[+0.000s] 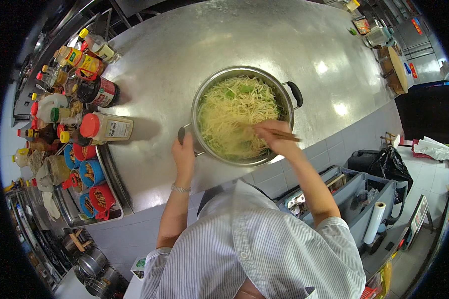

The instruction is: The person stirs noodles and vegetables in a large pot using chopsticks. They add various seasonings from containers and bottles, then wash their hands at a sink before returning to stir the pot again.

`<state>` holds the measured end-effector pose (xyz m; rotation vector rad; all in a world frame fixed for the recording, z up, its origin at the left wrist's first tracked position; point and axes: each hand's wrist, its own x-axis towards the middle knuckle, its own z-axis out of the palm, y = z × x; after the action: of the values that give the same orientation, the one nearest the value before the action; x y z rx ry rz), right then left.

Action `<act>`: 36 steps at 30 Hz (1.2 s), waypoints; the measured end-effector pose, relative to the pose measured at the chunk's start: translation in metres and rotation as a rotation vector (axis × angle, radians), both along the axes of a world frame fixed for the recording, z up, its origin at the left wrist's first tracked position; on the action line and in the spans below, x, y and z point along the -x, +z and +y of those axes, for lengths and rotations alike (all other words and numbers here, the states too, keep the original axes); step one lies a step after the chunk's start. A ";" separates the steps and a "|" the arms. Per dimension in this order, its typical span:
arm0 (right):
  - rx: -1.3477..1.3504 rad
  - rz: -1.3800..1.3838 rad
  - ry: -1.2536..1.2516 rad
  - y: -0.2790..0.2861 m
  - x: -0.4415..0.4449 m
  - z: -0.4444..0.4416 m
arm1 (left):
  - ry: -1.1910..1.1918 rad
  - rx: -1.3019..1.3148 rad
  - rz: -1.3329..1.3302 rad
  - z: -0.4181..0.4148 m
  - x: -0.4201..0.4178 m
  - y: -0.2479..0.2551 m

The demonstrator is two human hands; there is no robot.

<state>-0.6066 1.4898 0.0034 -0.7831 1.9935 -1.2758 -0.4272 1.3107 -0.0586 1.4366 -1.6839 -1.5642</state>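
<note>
A wide stainless-steel pot (243, 69) stands near the front edge of the metal counter. Pale noodles (243, 101) mixed with green leaves and shreds fill much of it. My left hand (183, 151) grips the pot's dark left handle (181, 135). Over the pot's right side, my right hand (275, 136) is closed around wooden chopsticks (284, 135), their tips down among the noodles. Hand and chopsticks are blurred by motion. On the far right of the pot its other black handle (295, 94) is free.
Sauce bottles and a red-lidded jar (106, 127) crowd the counter's left end. Beside them, a metal tray (125, 207) holds blue and red cups (91, 173). A round wooden board (394, 71) is at far right. Below stands a grey utility cart (370, 209) with a plastic-wrap roll (374, 223).
</note>
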 end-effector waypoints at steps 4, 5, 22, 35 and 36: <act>0.125 0.083 -0.244 0.005 0.053 0.046 | 0.019 -0.023 0.013 -0.002 -0.001 -0.005; 0.132 0.196 -0.290 -0.002 0.063 0.047 | 0.025 -0.013 0.026 -0.003 -0.005 -0.016; 0.116 0.233 0.135 -0.028 -0.026 -0.003 | 0.047 0.005 0.073 -0.001 -0.001 -0.023; 0.090 0.011 -0.476 0.002 0.056 0.041 | 0.053 0.038 0.041 0.002 -0.002 -0.016; 0.121 -0.030 -0.510 -0.023 0.053 0.041 | 0.038 0.016 0.054 0.002 0.001 -0.012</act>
<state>-0.6597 1.5308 -0.0198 -0.3055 2.1866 -1.6920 -0.4282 1.3130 -0.0703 1.3975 -1.6256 -1.5516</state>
